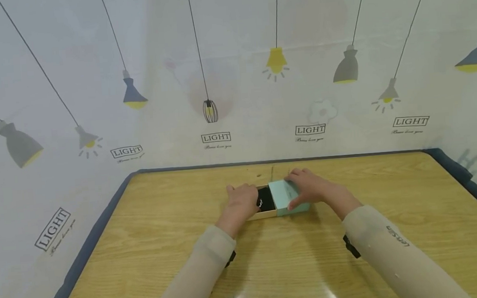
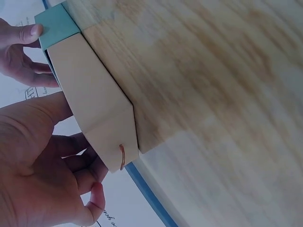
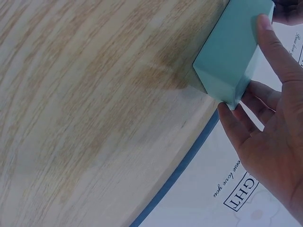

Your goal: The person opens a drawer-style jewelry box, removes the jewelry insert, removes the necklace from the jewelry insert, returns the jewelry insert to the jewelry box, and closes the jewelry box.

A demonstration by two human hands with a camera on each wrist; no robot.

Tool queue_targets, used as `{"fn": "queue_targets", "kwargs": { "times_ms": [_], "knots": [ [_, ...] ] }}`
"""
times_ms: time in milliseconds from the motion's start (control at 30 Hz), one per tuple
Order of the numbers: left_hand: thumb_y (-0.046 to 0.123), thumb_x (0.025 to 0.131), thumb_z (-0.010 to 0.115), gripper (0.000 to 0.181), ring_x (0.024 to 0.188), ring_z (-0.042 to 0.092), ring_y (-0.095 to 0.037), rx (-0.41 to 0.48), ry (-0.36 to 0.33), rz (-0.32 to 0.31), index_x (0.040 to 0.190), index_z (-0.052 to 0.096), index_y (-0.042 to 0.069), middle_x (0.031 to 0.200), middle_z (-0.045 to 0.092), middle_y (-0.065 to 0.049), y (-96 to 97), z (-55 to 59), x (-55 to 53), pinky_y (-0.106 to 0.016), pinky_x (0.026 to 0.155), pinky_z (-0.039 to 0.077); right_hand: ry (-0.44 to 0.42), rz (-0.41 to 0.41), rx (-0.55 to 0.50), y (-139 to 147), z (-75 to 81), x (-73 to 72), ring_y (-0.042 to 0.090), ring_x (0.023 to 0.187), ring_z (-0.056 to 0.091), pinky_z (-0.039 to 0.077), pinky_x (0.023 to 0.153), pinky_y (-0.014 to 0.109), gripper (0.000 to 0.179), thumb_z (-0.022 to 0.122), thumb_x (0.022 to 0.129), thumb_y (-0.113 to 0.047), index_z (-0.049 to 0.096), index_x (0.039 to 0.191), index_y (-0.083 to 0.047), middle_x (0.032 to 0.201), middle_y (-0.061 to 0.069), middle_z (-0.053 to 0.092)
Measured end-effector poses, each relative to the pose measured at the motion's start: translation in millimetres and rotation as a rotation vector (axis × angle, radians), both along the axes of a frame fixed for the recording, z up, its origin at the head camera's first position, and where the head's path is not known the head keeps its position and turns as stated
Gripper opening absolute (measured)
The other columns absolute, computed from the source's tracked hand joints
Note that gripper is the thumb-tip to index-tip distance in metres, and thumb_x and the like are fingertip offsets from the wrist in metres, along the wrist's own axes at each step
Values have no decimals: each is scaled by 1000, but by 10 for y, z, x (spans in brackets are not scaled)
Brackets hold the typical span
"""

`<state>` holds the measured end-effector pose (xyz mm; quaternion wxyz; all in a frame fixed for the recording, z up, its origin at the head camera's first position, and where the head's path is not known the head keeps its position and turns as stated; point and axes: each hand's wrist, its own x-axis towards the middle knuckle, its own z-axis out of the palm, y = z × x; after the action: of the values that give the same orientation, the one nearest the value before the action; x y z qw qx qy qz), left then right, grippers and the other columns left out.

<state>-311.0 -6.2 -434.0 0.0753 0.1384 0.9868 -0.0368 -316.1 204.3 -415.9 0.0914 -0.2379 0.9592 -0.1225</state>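
A small drawer-style jewellery box stands on the wooden table, partly pulled open. Its mint-green sleeve (image 1: pixel 281 196) is on the right, and a cream drawer (image 2: pixel 90 90) sticks out to the left. Inside the drawer lies a black insert (image 1: pixel 268 200) with a small silvery piece of jewellery (image 1: pixel 260 203), partly hidden by the left hand. My left hand (image 1: pixel 242 202) is over the drawer's left part, fingers bent at its end; the fingertips are hidden. With thumb and fingers on opposite sides, my right hand (image 1: pixel 309 188) grips the sleeve.
A brown ribbon loop (image 2: pixel 122 157) hangs from the drawer's end. The wooden table (image 1: pixel 154 247) has a dark blue edge (image 1: pixel 223 165). Behind it and at both sides hang pale curtains (image 1: pixel 251 92) printed with lamps and lettering.
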Motion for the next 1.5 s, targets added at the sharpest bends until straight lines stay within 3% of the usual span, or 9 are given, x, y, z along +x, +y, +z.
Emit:
{"fn": "queue_targets", "kwargs": {
  "times_ms": [67, 167, 367, 500, 733, 1100, 1300, 1500],
  "knots": [
    [38, 87, 77, 24, 80, 52, -15, 7, -6, 1, 98, 72, 18, 91, 65, 1, -1, 1, 2, -41, 85, 32, 2, -2, 2, 2, -7, -2, 41, 128, 46, 43, 108, 55, 93, 85, 75, -45, 46, 144, 3, 144, 24, 48],
    [39, 87, 76, 27, 83, 50, -17, 22, -4, 4, 100, 71, 16, 95, 61, -1, -22, -9, 7, -41, 86, 32, 5, -2, 3, 1, -16, -6, 41, 127, 46, 44, 107, 54, 93, 85, 75, -45, 46, 144, 3, 144, 23, 48],
    [44, 88, 74, 56, 102, 44, -24, 61, 13, 2, 131, 59, 11, 119, 51, -9, -80, -28, 13, -46, 95, 35, 1, -3, 7, 1, -35, -23, 40, 128, 45, 43, 108, 54, 93, 85, 75, -45, 46, 144, 2, 143, 23, 48],
    [44, 88, 74, 67, 108, 40, -26, 84, 23, -6, 141, 49, 12, 127, 46, -11, -105, -36, 14, -47, 95, 33, 0, -7, 12, 3, -46, -32, 40, 128, 44, 42, 109, 54, 93, 85, 75, -45, 46, 144, 2, 143, 22, 48],
    [45, 86, 76, 71, 105, 35, -27, 101, 59, -4, 142, 43, 17, 127, 43, -11, -125, -38, 10, -44, 87, 28, 7, -3, 15, 9, -48, -41, 41, 129, 44, 41, 109, 54, 93, 85, 75, -46, 46, 144, 2, 144, 22, 48],
    [44, 82, 81, 72, 106, 40, -27, 185, 60, 7, 139, 44, 21, 126, 48, -10, -142, 10, 6, -47, 92, 30, 3, -3, 12, 27, -33, -17, 41, 130, 44, 41, 111, 54, 93, 84, 75, -47, 46, 144, 2, 145, 22, 47],
    [35, 82, 82, 62, 104, 49, -26, 332, -12, -26, 132, 48, 19, 126, 49, -9, -176, 59, 35, -46, 92, 32, -6, -17, 2, 40, -58, 3, 41, 131, 44, 41, 111, 54, 92, 85, 74, -46, 47, 144, 1, 144, 21, 48],
    [17, 87, 78, 56, 112, 56, -27, 496, -102, -38, 135, 50, 15, 132, 49, -11, -217, 81, 23, -45, 102, 46, -7, -14, 5, 22, -53, -19, 41, 133, 42, 39, 113, 54, 92, 85, 75, -46, 47, 144, 1, 146, 21, 46]
  ]
}}
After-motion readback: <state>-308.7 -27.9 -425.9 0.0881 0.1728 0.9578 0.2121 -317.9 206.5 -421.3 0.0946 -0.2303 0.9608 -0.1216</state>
